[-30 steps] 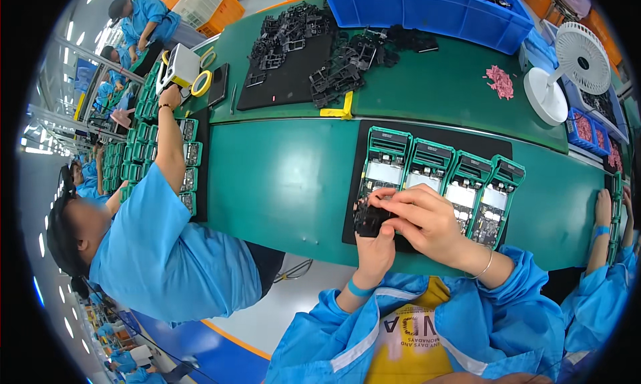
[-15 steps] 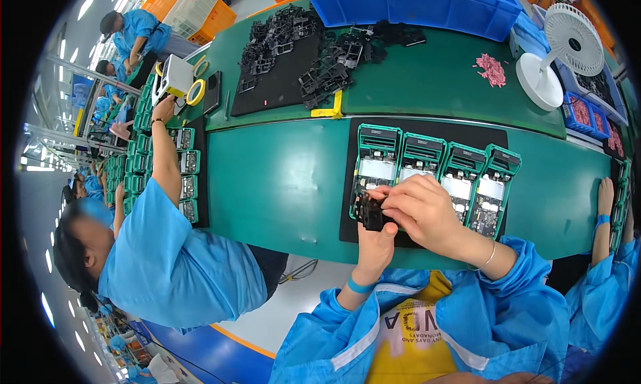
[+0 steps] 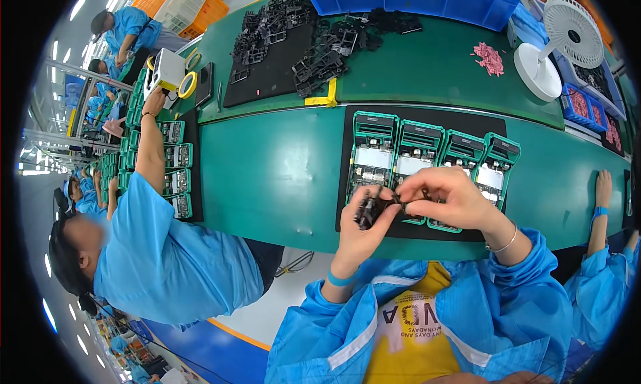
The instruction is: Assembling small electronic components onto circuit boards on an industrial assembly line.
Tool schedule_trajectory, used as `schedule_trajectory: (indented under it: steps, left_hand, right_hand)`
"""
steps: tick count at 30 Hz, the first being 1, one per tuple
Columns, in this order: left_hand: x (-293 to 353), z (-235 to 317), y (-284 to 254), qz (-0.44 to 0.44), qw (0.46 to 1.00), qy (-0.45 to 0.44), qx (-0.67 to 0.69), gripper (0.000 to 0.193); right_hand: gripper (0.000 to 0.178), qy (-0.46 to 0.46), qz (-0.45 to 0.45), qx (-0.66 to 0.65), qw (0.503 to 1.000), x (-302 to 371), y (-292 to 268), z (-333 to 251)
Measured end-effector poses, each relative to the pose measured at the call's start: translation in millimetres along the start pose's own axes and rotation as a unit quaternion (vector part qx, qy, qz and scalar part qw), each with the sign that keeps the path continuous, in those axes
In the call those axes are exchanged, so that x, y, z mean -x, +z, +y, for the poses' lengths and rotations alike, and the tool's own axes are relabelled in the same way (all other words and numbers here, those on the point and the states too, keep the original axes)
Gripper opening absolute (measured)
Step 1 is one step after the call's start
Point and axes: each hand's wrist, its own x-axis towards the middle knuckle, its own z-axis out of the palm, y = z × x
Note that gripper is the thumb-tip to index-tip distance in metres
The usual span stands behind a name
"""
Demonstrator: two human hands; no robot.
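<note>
My left hand (image 3: 360, 232) is closed around a black plastic frame (image 3: 366, 212), gripped between thumb and fingers. Close beside it, my right hand (image 3: 461, 198) pinches a small black plastic piece (image 3: 399, 200) whose shape is partly hidden by my fingers. Whether this piece is joined to the frame, I cannot tell. Both hands are above the near side of a row of several green housings (image 3: 376, 122) with circuit boards and white panels inside. These housings lie on a black mat (image 3: 495, 125).
Black plastic frames (image 3: 270, 30) are heaped on the far bench beside a blue bin (image 3: 414, 5). Pink pieces (image 3: 489, 59) and a white fan (image 3: 573, 37) are at far right. A co-worker (image 3: 167, 250) on the left reaches toward a white box (image 3: 167, 70); another person's arm (image 3: 599, 210) is at right.
My hands have drawn somewhat apart, the left shifting left with the black frame and the right shifting right. A small black piece now shows between my right fingers.
</note>
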Motion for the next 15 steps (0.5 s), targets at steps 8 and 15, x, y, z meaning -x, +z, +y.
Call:
schedule_trajectory:
  steps: [8,15]
  left_hand:
    - [-26.4,10.2,-37.5,0.079,0.992,0.076,-0.057,0.014]
    - [-119.2,29.2,-99.9,0.102,0.93,0.179,-0.304,0.022]
  right_hand:
    - [0.013,-0.015,0.155,0.193,0.969,9.3,17.1,20.1]
    - [0.012,-0.012,0.2,0.195,0.96,15.0,50.9,36.3]
